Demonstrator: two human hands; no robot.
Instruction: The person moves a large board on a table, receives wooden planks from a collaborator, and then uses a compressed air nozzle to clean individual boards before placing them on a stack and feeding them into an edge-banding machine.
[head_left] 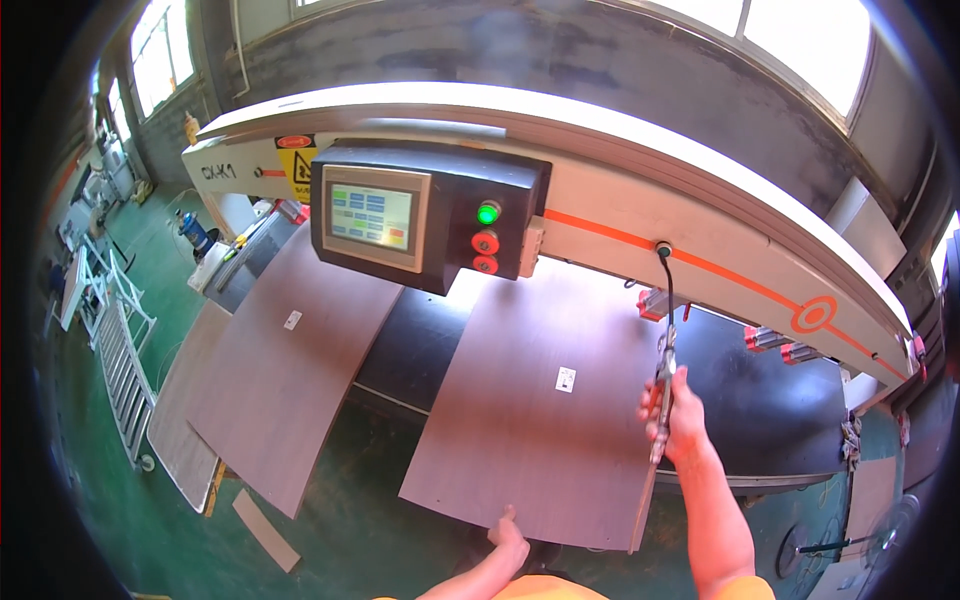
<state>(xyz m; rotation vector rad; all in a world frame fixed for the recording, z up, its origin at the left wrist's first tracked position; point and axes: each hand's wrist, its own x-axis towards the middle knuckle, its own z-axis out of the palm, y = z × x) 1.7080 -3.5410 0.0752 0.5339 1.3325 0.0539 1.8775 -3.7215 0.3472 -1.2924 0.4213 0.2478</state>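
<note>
A brown wood-grain panel (520, 420) with a small white label lies on the black machine table, its near end sticking out toward me. At that near edge my left hand (510, 540) is closed, thumb on the top face and the other fingers hidden. My right hand (684, 412) is wrapped round a metal air blow gun (667, 372), held over the panel's right edge with its nozzle pointing down toward me. From the gun a black hose (670, 290) runs up to the machine's beam.
A second labelled panel (300, 370) lies to the left. Across the back runs a white machine beam (610, 195) with a control box (450, 170), a lit screen and red and green buttons. Red clamps (655, 305) sit beneath it. A board strip (266, 530) lies on the green floor.
</note>
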